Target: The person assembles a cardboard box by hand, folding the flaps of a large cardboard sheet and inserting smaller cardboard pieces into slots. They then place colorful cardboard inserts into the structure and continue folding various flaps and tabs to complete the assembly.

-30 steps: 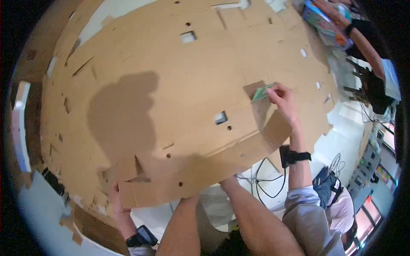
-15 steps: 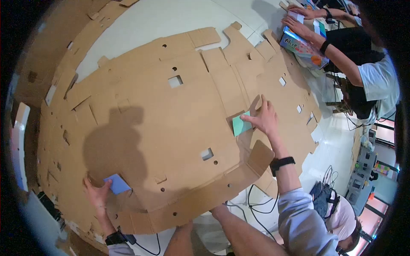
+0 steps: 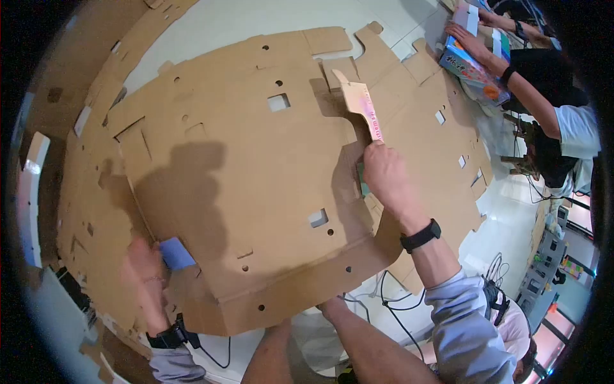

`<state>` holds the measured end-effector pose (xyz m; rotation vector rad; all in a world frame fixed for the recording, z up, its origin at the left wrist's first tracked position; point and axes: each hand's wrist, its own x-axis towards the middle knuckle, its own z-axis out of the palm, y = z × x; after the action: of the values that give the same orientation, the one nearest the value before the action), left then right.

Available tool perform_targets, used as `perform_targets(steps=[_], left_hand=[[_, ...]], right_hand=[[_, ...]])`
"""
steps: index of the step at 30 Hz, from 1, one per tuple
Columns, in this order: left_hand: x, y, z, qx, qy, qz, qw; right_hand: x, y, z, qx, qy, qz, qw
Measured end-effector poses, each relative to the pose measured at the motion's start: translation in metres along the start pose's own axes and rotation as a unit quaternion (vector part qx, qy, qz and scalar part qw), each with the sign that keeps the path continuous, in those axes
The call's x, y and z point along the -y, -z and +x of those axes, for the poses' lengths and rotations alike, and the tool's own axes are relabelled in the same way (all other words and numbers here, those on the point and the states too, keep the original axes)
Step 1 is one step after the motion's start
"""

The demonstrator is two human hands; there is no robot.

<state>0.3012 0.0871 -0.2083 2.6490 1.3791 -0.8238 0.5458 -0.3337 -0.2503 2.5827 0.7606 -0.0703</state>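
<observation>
A large brown cardboard sheet (image 3: 256, 173) with cut holes and folds lies in front of me. My right hand (image 3: 386, 173) is closed around a cardboard flap (image 3: 361, 105) that stands up from the sheet, its pinkish printed side showing. A green paper square (image 3: 364, 180) shows only partly beside that hand. On the left, my left hand (image 3: 146, 259), blurred, is closed at a thin raised cardboard edge (image 3: 135, 192). Just right of its fingers lies a blue paper square (image 3: 176, 253) on the sheet.
A person at the upper right rests hands on a colourful printed box (image 3: 473, 64). Black cables (image 3: 393, 307) lie on the white floor near my legs. Another person sits low at the right. A white-edged panel (image 3: 35, 198) stands at the far left.
My right hand has left the green square and raised a cardboard flap beside it. My left hand has moved off the blue square to the raised cardboard edge. The view has shifted slightly.
</observation>
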Motion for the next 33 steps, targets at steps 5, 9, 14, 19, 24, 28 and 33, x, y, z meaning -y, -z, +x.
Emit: perform_targets(steps=[5,9,14,19,24,28,33], left_hand=[[0.01,-0.013,0.015,0.018,-0.212,-0.062,0.975],[0.026,0.037,0.001,0.311,-0.069,-0.4,0.86],[0.047,-0.007,0.004,0.215,-0.143,-0.51,0.821],[0.042,-0.035,0.002,0.105,-0.107,-0.463,0.873],[0.036,-0.052,0.005,0.048,-0.107,-0.391,0.913],[0.025,-0.042,-0.002,0.012,-0.131,-0.379,0.916],[0.038,-0.073,0.011,0.022,-0.153,-0.472,0.868]], right_hand=[[-0.001,0.015,0.02,0.19,-0.048,0.238,0.951],[-0.033,-0.021,0.01,0.239,-0.202,0.627,0.713],[-0.038,-0.063,-0.009,0.165,-0.097,0.653,0.733],[-0.041,-0.06,0.0,0.15,-0.107,0.609,0.772],[-0.039,-0.053,0.006,0.153,-0.035,0.478,0.864],[-0.035,-0.052,0.014,0.198,-0.067,0.312,0.927],[-0.03,-0.053,0.004,0.205,-0.075,0.353,0.91]])
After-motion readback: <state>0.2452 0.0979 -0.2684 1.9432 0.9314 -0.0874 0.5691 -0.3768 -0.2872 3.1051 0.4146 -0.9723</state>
